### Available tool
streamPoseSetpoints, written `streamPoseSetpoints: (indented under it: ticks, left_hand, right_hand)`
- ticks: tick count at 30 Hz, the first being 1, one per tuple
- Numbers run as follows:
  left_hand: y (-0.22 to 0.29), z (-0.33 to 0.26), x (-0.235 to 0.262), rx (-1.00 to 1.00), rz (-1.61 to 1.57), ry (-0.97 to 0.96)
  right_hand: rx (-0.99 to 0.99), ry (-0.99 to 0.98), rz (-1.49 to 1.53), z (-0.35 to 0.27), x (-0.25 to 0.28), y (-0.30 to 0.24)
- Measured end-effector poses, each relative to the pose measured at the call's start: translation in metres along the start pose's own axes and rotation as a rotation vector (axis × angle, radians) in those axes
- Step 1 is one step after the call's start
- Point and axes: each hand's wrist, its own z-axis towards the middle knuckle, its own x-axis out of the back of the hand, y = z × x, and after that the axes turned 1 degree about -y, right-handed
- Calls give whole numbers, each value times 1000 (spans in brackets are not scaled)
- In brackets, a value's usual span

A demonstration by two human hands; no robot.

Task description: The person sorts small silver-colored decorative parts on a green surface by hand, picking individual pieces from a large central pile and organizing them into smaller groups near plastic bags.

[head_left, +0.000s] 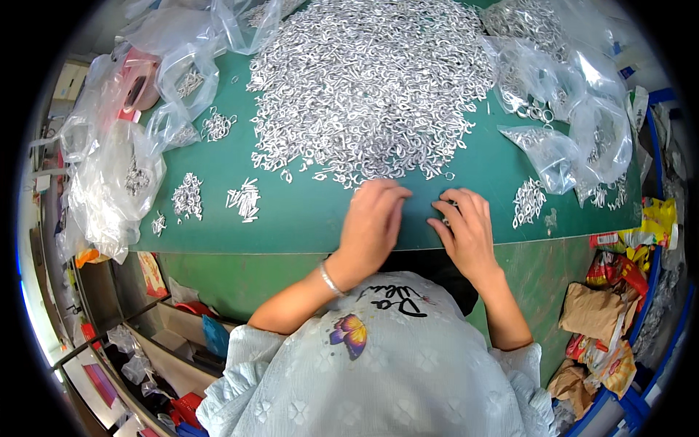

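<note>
So this is a workshop-type spot with a green floor (269, 284), and the person's at a dull green worktop (306, 233) with a curved-looking near edge. Main thing on it is a huge heap of small silver metal pieces (371, 87), lots of them hook- or loop-shaped, covering the middle and running back to the far edge.

The left hand (374, 218) is right at the heap's near fringe, fingers bent and bunched together; whatever's under them is hidden, so can't tell if it's pinching anything. The right hand (466, 224) is just beside it, apart from the heap, thumb and fingers curled with a gap. There's a bit of silver metal by the fingertips, but I can't say if it's gripped or just lying there.

Toward the left near corner: a little pile of straight silver rods (245, 200), then a small mound of grey metal bits (188, 197), with a cluster of silver rings (217, 126) farther back. Clear plastic bags (116, 182) crowd the left edge. Near the right near corner there's a small pile of silver oval links (528, 202), with a clear plastic bag of metal parts (546, 153) behind it.
</note>
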Motion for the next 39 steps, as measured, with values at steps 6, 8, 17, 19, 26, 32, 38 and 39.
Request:
streamPoseSetpoints:
  ticks: [6, 8, 17, 19, 26, 32, 38, 39]
  left_hand:
    - [-16, -4, 34, 48, 213, 87]
    - [-26, -6, 39, 47, 255, 95]
    - [-18, 9, 29, -61, 251, -80]
    - [-8, 24, 21, -110, 372, -167]
    - [-33, 19, 19, -134, 524, -231]
    - [-31, 15, 31, -89, 455, -127]
    - [-19, 24, 7, -158, 420, -177]
    - [-20, 24, 7, -166, 455, -177]
  right_hand:
    - [-86, 149, -180, -10, 13, 40]
    - [-98, 163, -337, -11, 25, 51]
    - [-194, 146, -120, 21, 21, 39]
    - [-200, 87, -33, 46, 8, 23]
    - [-111, -68, 9, 36, -19, -4]
    - [-247, 71, 166, 36, 6, 13]
    - [-91, 35, -77, 52, -15, 6]
    - [-78, 43, -102, 51, -17, 8]
